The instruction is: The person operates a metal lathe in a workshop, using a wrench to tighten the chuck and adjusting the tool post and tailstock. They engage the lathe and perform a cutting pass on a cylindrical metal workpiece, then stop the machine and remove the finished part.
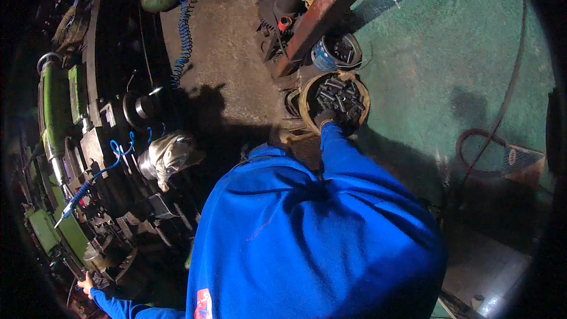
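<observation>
Though jumbled, similar dark-grey metal pieces (pixel 339 95).

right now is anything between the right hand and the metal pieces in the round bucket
Nothing visible: the right hand is over the near side of the bucket, and the metal pieces lie uncovered beyond it. Its fingers are too dark to make out.

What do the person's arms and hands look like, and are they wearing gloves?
Both arms have long, bright blue sleeves: the left sleeve and the right sleeve look soft and wrinkly, with no cables. The left hand has no glove. The right hand is too dark and small to tell whether it's wearing one.
</observation>
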Action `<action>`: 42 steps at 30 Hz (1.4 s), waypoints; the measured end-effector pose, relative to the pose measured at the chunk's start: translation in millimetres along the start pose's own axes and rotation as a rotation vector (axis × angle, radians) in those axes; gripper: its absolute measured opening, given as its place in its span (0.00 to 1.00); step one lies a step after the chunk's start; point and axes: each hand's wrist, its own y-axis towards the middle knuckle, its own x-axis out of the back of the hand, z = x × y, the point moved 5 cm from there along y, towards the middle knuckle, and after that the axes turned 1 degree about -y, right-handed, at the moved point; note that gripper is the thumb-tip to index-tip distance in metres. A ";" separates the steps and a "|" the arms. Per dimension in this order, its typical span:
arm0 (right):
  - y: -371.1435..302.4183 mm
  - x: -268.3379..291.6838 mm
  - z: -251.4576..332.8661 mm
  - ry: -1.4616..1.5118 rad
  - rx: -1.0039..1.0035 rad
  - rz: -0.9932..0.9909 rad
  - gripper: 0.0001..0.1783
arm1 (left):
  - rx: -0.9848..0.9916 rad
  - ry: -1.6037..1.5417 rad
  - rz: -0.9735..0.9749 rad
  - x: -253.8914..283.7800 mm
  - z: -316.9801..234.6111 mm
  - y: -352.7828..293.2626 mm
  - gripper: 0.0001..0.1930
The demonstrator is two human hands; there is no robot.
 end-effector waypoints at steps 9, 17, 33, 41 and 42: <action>-105.1 76.2 -33.5 0.333 -0.335 -0.695 0.31 | -0.050 -0.022 -0.003 -7.3 0.7 7.4 0.54; -61.3 67.2 -47.9 -0.186 -0.266 -0.024 0.35 | -0.070 -0.058 -0.059 -5.5 -1.3 11.4 0.53; -54.6 48.0 -56.8 -0.051 -0.340 -0.040 0.26 | -0.008 0.065 0.013 -30.0 11.5 26.5 0.53; -78.6 129.9 -17.4 0.241 -0.100 -0.377 0.19 | -0.002 0.042 0.041 -32.5 21.3 29.0 0.53; -76.5 135.0 -11.9 0.317 -0.005 -0.427 0.20 | -0.008 0.040 0.060 -31.9 20.8 30.1 0.53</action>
